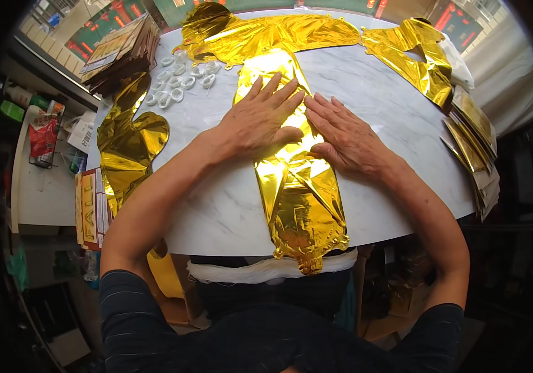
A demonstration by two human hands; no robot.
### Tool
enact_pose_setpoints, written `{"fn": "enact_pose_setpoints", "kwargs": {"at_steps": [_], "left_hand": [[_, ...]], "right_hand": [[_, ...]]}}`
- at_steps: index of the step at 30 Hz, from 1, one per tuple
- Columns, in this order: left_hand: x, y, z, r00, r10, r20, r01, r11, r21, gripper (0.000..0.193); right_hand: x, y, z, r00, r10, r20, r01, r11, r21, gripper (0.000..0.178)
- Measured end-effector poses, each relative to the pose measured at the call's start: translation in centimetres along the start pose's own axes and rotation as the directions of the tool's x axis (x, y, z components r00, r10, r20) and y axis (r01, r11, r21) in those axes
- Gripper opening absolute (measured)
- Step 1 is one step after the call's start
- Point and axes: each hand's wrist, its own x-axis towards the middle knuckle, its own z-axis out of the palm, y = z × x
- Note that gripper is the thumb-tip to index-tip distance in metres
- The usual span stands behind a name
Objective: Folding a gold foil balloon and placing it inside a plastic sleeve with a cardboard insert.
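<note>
A flat gold foil balloon lies lengthwise in front of me on the table, its near tabbed end hanging slightly over the front edge. Across its middle my left hand rests palm down, fingers spread. My right hand lies flat too, its fingertips on the balloon's right side, close to the left hand. Creases run over the foil just below both hands. Beyond the far end, another flat gold foil balloon stretches across the back. More gold foil balloons lie at the left and far right.
Several small whitish coils sit on the marbled table at back left. Behind them stands a stack of flat packages. Further packages lie at the right edge. A cluttered side shelf is at my left.
</note>
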Motion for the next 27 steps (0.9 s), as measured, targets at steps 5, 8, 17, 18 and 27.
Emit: {"fn": "enact_pose_setpoints", "kwargs": {"at_steps": [5,8,17,18,27], "left_hand": [[0.0,0.0,0.6,0.999,-0.014,0.03,0.015,0.999,-0.035,0.083],[0.0,-0.2,1.0,1.0,0.0,0.01,0.0,1.0,-0.028,0.083],[0.1,0.0,0.5,1.0,0.0,0.016,0.001,0.999,-0.043,0.079],[0.2,-0.1,0.7,1.0,-0.001,0.018,0.002,0.999,-0.044,0.079],[0.2,0.0,1.2,1.0,-0.008,-0.029,0.007,0.999,-0.046,0.081]], "right_hand": [[0.3,0.9,-0.6,1.0,0.028,0.001,-0.028,0.995,0.097,0.07],[1.1,2.0,-0.1,0.997,0.038,-0.063,-0.032,0.995,0.095,0.069],[6.6,5.1,-0.5,0.988,0.07,0.135,-0.07,0.998,-0.004,0.059],[7.2,5.9,-0.1,0.988,0.084,0.132,-0.084,0.996,-0.002,0.058],[10.0,8.0,-1.1,0.983,0.179,0.043,-0.184,0.959,0.216,0.053]]}}
